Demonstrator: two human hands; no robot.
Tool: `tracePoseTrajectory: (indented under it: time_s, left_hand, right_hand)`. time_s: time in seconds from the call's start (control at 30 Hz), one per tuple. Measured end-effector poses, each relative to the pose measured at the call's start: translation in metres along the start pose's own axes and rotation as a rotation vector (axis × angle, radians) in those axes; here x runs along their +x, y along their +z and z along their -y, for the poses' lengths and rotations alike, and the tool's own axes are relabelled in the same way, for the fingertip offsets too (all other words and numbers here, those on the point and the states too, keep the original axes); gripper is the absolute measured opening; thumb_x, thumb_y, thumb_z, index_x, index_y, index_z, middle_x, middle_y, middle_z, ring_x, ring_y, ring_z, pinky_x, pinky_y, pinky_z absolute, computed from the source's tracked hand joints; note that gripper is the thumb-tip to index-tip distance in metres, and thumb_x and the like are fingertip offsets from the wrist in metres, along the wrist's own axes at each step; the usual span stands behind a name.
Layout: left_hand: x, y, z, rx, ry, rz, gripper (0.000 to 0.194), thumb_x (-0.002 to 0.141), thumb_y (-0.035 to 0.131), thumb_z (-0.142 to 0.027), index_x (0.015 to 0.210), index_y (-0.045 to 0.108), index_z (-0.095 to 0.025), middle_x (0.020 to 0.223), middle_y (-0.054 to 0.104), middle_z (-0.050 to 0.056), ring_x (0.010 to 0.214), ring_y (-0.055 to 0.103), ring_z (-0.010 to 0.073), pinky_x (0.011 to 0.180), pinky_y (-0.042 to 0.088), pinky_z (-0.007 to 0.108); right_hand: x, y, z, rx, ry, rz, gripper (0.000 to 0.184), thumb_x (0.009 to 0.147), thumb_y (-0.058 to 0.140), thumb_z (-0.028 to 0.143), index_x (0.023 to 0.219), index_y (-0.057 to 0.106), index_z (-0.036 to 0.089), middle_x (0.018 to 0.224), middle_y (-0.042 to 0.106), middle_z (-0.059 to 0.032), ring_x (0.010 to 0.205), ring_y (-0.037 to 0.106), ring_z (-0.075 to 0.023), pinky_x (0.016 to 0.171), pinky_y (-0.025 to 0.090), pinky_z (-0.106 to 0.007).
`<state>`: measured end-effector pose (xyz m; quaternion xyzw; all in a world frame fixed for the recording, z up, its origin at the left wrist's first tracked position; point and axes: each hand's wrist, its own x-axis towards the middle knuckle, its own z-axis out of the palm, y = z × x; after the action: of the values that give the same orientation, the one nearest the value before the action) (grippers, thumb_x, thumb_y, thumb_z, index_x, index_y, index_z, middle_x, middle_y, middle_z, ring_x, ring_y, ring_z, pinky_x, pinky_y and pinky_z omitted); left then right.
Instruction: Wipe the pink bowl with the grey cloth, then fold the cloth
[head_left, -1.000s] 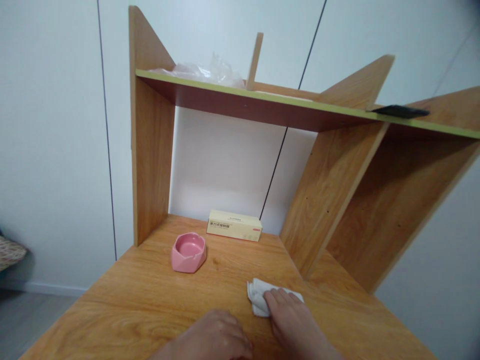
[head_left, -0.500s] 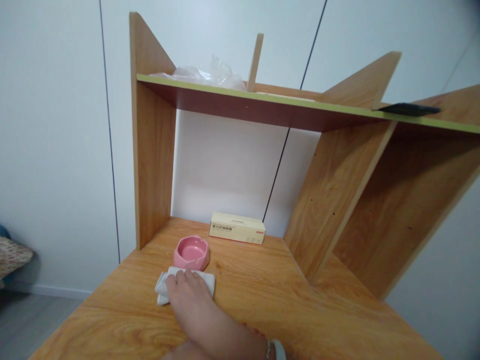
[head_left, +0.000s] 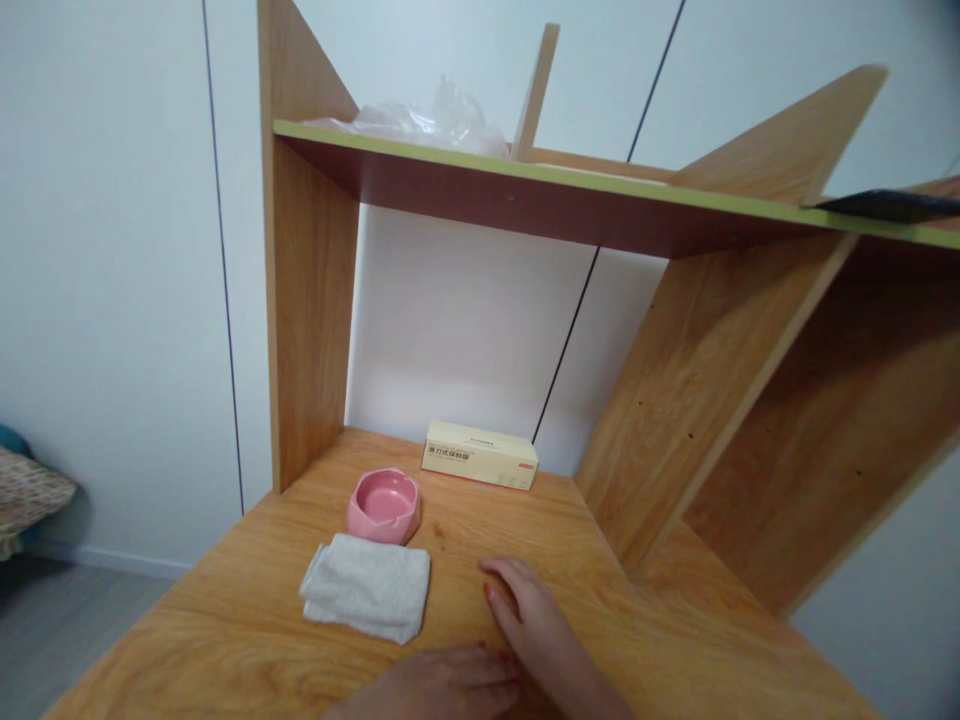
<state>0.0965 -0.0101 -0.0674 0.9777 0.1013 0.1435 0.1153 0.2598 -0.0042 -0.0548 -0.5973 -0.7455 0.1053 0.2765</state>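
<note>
A folded light grey cloth [head_left: 367, 587] lies flat on the wooden desk [head_left: 247, 610], its far edge close against the pink faceted ashtray [head_left: 383, 505]. Neither hand touches it. My right hand [head_left: 536, 622] is over the desk, to the right of the cloth, with thumb and fingers apart and nothing held. Just below and left of it, at the bottom edge of the view, my left hand [head_left: 442, 685] lies low with fingers stretched toward the right, also holding nothing. A cream cling film box [head_left: 480, 458] stands behind the ashtray, near the back of the desk.
A wooden upright panel [head_left: 311, 320] rises at the left, another divider [head_left: 712, 390] at the right. Overhead runs a shelf [head_left: 480, 180] bearing a clear plastic bag [head_left: 435, 122] and a dark flat object [head_left: 892, 205]. Patterned fabric [head_left: 34, 495] shows at far left.
My right hand carried the cloth left to the front of the ashtray, let it go and drew back to the right. My left hand shows again at the bottom. The view shifted slightly.
</note>
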Motion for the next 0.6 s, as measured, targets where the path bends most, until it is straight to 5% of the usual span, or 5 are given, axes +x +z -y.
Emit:
tracePoseTrajectory:
  time_s: [0.23, 0.43, 0.6]
  left_hand:
    - [-0.005, -0.010, -0.003, -0.112, -0.177, 0.026, 0.047, 0.080, 0.052, -0.015, 0.126, 0.043, -0.016, 0.130, 0.046, 0.009, 0.120, 0.042, 0.0198, 0.100, 0.035, 0.030]
    - [-0.014, 0.022, 0.029, -0.122, -0.214, -0.067, 0.063, 0.074, 0.048, -0.010, 0.134, 0.030, -0.021, 0.135, 0.039, 0.006, 0.122, 0.039, 0.0191, 0.101, 0.033, 0.033]
    - [-0.016, 0.053, 0.049, -0.044, -0.175, -0.041, 0.066, 0.077, 0.052, -0.016, 0.137, 0.025, -0.021, 0.137, 0.035, 0.009, 0.122, 0.038, 0.0235, 0.100, 0.034, 0.035]
  right_hand:
    - [-0.013, 0.012, -0.025, 0.014, 0.049, 0.067, 0.046, 0.080, 0.034, 0.021, 0.124, 0.047, 0.013, 0.131, 0.045, -0.0083, 0.123, 0.037, -0.0168, 0.105, 0.029, -0.036]
    - [-0.015, 0.012, -0.026, -0.059, 0.028, 0.207, 0.051, 0.081, 0.033, 0.019, 0.131, 0.038, 0.011, 0.137, 0.034, -0.0085, 0.128, 0.027, -0.0182, 0.106, 0.025, -0.037]
    - [-0.015, 0.021, -0.032, -0.123, -0.027, 0.196, 0.052, 0.079, 0.033, 0.013, 0.131, 0.037, 0.006, 0.137, 0.032, -0.0111, 0.127, 0.027, -0.0218, 0.106, 0.026, -0.039]
